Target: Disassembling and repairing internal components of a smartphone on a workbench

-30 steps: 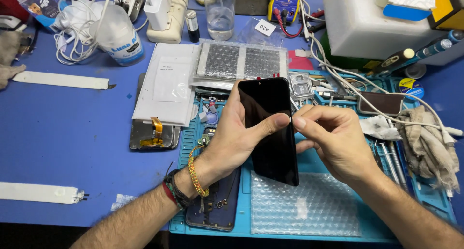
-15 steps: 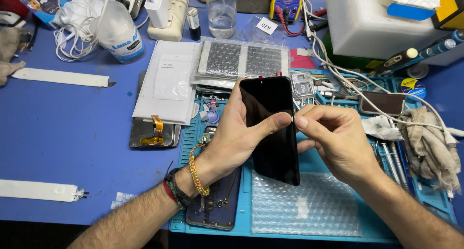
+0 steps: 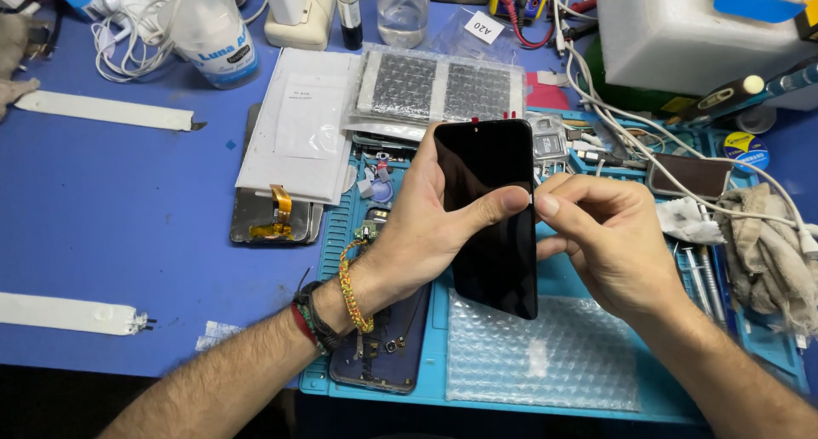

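My left hand (image 3: 426, 226) holds a black phone screen panel (image 3: 494, 243) upright over the blue work mat (image 3: 545, 405), thumb pressed on its glass. My right hand (image 3: 609, 239) pinches at the panel's right edge near the thumb, index and thumb tips together. Whether a thin film is between those fingers cannot be told. An opened phone body (image 3: 388, 354) lies on the mat under my left wrist. A sheet of bubble wrap (image 3: 545, 362) lies below the panel.
An old display with an orange flex cable (image 3: 273, 213) lies left of the mat beside a white packet (image 3: 298, 124). Bagged parts (image 3: 443, 85), a plastic bottle (image 3: 213, 30), cables, rags (image 3: 767, 243) and a white box (image 3: 690, 30) crowd the back and right.
The view has shifted slightly; both hands keep the same hold on the panel, with my right fingers still pinching at its edge.
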